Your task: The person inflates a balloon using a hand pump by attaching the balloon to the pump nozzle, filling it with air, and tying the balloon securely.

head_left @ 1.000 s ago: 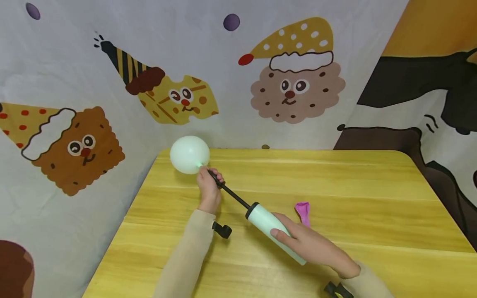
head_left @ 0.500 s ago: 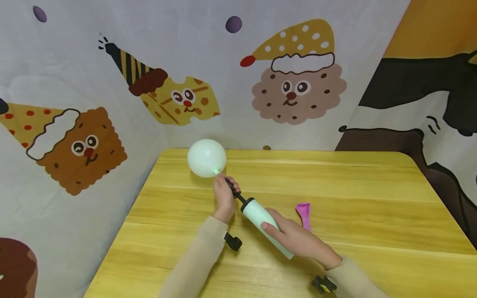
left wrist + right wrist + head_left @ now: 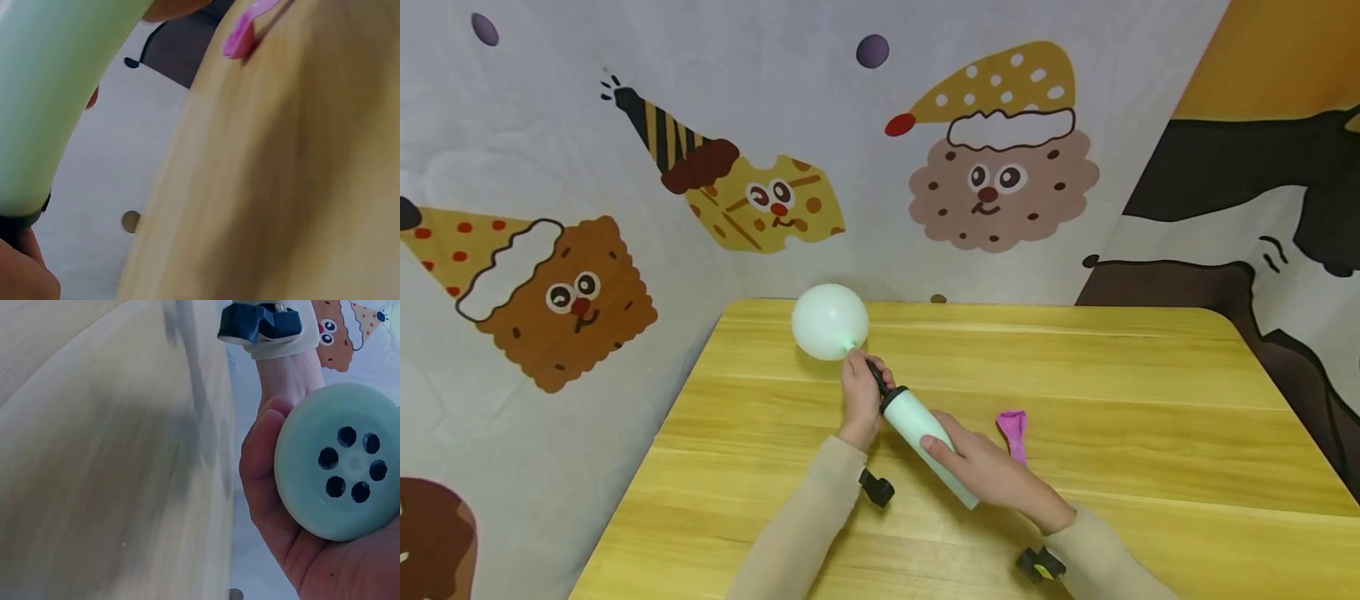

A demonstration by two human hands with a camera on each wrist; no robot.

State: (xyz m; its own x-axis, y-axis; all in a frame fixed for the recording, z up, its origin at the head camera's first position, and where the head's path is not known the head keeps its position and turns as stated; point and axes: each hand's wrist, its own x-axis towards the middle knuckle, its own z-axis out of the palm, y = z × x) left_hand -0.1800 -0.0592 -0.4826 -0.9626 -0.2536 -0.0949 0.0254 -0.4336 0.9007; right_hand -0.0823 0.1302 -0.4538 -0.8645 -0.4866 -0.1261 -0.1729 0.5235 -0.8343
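Note:
A pale mint balloon (image 3: pixel 830 322), partly inflated, sits on the nozzle end of a hand pump. My left hand (image 3: pixel 861 393) pinches the balloon's neck and grips the pump's black handle. My right hand (image 3: pixel 973 458) wraps round the mint barrel of the balloon pump (image 3: pixel 925 442), which slants down to the right above the table. The black rod is hidden, with the barrel's black collar right at my left hand. In the right wrist view the barrel's round end (image 3: pixel 350 462) shows a ring of several dark holes, with fingers curled round it.
A limp pink balloon (image 3: pixel 1013 435) lies on the wooden table (image 3: pixel 1112 367), just beyond my right hand. Behind the table hangs a white cloth (image 3: pixel 880 167) printed with cartoon biscuits in party hats. A black wrist camera (image 3: pixel 877 488) sticks out from the left sleeve.
The pump's barrel and handle have come together, so the long black rod has slid out of sight. My left hand and the mint balloon have shifted right; my right hand moved slightly up-left.

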